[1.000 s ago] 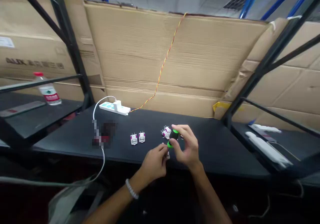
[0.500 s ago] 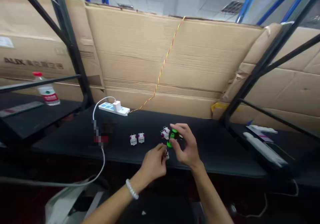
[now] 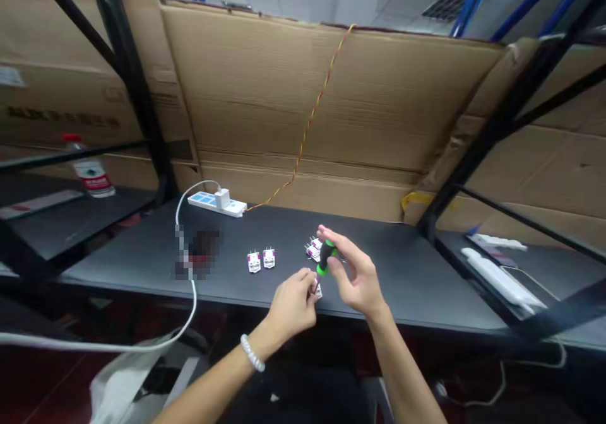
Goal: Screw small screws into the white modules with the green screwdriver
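1. Beyond the tabletop's (image 3: 402, 272) left edge, a red-capped bottle (image 3: 97, 178) stands on a side shelf (image 3: 71, 231). It looks closed; how full it is cannot be told.
2. Below the tabletop's front edge, towards its left corner, lies a pale bag-like thing (image 3: 111, 383), contents hidden.
3. Near the back left corner, a white power strip (image 3: 203, 200) carries a white adapter (image 3: 222, 198) with a cable.
4. Left of the tabletop's middle, two loose pieces (image 3: 269, 258), white and purple with prongs pointing to the back edge, lie side by side, just apart.
5. The left hand (image 3: 291, 304) pinches a small white piece (image 3: 318, 290) near the middle of the front edge, fingers drawn close together. It is probably light, stiff plastic, best gripped by its sides, clear of the driver's tip.
6. The screwdriver (image 3: 326, 257), black and green, leans over that piece, shaft down. It is probably light and rigid; the thick handle suits a fingertip hold, though a smooth patch could slip.
7. Just behind the handle lies a cluster of similar pieces (image 3: 313, 249), partly covered; their prongs may bend if pressed.
8. The right hand (image 3: 357, 279) curves thumb and fingers round the screwdriver's handle.
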A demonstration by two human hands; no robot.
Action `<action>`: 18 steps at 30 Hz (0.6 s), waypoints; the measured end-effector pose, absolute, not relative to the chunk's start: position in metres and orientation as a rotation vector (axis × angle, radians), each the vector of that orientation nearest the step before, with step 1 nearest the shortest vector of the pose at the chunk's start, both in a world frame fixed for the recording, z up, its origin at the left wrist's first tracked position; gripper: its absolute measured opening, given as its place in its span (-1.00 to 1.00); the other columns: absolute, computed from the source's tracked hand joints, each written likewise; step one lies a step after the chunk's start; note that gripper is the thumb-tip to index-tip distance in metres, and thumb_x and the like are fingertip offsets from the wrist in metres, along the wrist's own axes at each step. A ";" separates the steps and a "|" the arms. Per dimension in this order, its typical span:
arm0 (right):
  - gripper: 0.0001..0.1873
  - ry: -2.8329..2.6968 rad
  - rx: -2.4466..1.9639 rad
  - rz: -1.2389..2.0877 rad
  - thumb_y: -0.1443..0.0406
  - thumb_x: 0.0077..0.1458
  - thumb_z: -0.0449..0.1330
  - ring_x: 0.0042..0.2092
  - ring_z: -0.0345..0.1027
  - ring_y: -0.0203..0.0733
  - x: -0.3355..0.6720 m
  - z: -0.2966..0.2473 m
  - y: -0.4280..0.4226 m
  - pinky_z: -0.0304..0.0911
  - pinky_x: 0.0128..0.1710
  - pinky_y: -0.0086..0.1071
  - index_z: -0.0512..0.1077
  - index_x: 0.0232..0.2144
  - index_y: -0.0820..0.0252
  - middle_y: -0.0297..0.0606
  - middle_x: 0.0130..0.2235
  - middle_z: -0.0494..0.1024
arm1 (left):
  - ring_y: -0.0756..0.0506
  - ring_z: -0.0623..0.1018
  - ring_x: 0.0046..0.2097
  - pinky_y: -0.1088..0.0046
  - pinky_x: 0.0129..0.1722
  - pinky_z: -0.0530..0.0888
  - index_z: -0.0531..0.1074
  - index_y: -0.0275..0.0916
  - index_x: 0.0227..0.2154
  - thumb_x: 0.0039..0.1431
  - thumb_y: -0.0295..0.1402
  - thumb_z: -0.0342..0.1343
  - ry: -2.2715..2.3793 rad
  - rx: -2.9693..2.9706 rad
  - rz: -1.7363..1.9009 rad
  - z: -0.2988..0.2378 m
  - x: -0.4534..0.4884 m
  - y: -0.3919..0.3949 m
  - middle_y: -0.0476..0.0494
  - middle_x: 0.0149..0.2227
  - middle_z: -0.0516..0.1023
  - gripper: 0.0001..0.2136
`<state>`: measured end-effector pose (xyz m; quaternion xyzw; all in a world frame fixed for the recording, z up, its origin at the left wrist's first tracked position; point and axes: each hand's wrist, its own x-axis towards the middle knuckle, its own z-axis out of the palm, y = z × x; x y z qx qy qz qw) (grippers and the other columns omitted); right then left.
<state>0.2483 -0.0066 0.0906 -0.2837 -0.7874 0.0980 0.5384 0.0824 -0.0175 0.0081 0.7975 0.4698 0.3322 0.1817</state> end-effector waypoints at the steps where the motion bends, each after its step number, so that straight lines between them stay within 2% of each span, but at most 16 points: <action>1: -0.54 -1.874 -0.671 0.247 0.35 0.38 0.16 0.12 0.56 0.01 0.248 0.091 -0.007 0.50 0.15 -0.05 0.44 0.27 -0.05 -0.09 0.12 0.60 | -0.12 0.55 -0.20 0.38 -0.20 0.43 0.33 -0.17 -0.35 0.15 -0.60 0.13 1.327 2.243 0.935 0.009 0.083 -0.017 -0.09 -0.19 0.52 -0.82; 3: -0.61 -1.842 -0.700 0.180 0.32 0.31 0.29 -0.05 0.59 -0.07 0.248 0.093 -0.007 0.55 -0.05 -0.18 0.52 0.16 -0.07 -0.17 -0.02 0.62 | -0.12 0.55 -0.19 0.38 -0.20 0.43 0.33 -0.17 -0.36 0.14 -0.60 0.13 1.335 2.237 0.931 0.010 0.083 -0.018 -0.09 -0.20 0.52 -0.82; 5: -0.62 -1.813 -0.743 0.076 0.26 0.21 0.41 -0.18 0.53 -0.13 0.247 0.094 -0.007 0.54 -0.20 -0.25 0.57 0.08 -0.06 -0.21 -0.12 0.57 | -0.13 0.56 -0.17 0.37 -0.20 0.44 0.34 -0.16 -0.35 0.14 -0.60 0.13 1.347 2.236 0.932 0.010 0.083 -0.018 -0.09 -0.20 0.52 -0.82; 7: -0.57 -1.820 -0.748 0.068 0.24 0.23 0.39 -0.12 0.53 -0.10 0.247 0.094 -0.007 0.55 -0.13 -0.20 0.55 0.14 -0.05 -0.16 -0.05 0.54 | -0.13 0.56 -0.18 0.37 -0.20 0.44 0.34 -0.16 -0.33 0.15 -0.59 0.13 1.356 2.240 0.934 0.009 0.083 -0.018 -0.10 -0.19 0.52 -0.82; 9: -0.54 -1.863 -0.704 0.177 0.28 0.34 0.25 0.06 0.54 -0.01 0.249 0.092 -0.006 0.52 0.09 -0.06 0.47 0.26 -0.05 -0.07 0.11 0.53 | -0.13 0.56 -0.19 0.37 -0.20 0.45 0.34 -0.16 -0.32 0.17 -0.58 0.13 1.354 2.256 0.925 0.008 0.084 -0.018 -0.10 -0.18 0.53 -0.83; 11: -0.53 -1.879 -0.665 0.295 0.33 0.39 0.16 0.15 0.53 0.01 0.250 0.090 -0.006 0.46 0.20 -0.01 0.43 0.29 -0.05 -0.06 0.17 0.55 | -0.13 0.55 -0.19 0.36 -0.20 0.45 0.34 -0.15 -0.31 0.19 -0.56 0.12 1.358 2.279 0.927 0.006 0.085 -0.018 -0.11 -0.18 0.52 -0.85; 13: -0.59 -1.845 -0.674 0.292 0.32 0.36 0.23 0.05 0.57 -0.04 0.250 0.089 -0.006 0.52 0.09 -0.11 0.49 0.21 -0.06 -0.12 0.06 0.60 | -0.14 0.54 -0.17 0.34 -0.18 0.46 0.35 -0.15 -0.29 0.18 -0.56 0.12 1.365 2.294 0.939 0.005 0.086 -0.018 -0.12 -0.17 0.51 -0.84; 16: -0.63 -1.780 -0.728 0.138 0.28 0.22 0.41 -0.14 0.52 -0.13 0.249 0.091 -0.006 0.53 -0.17 -0.26 0.58 0.07 -0.04 -0.20 -0.11 0.56 | -0.16 0.54 -0.13 0.32 -0.15 0.48 0.37 -0.15 -0.25 0.16 -0.57 0.11 1.378 2.301 0.954 0.004 0.087 -0.018 -0.14 -0.13 0.51 -0.82; 18: -0.62 -1.790 -0.741 0.095 0.27 0.24 0.38 -0.13 0.52 -0.12 0.249 0.094 -0.007 0.52 -0.17 -0.26 0.56 0.10 -0.02 -0.19 -0.09 0.55 | -0.16 0.54 -0.13 0.32 -0.14 0.49 0.38 -0.16 -0.25 0.17 -0.57 0.10 1.369 2.305 0.946 0.004 0.087 -0.018 -0.14 -0.13 0.51 -0.83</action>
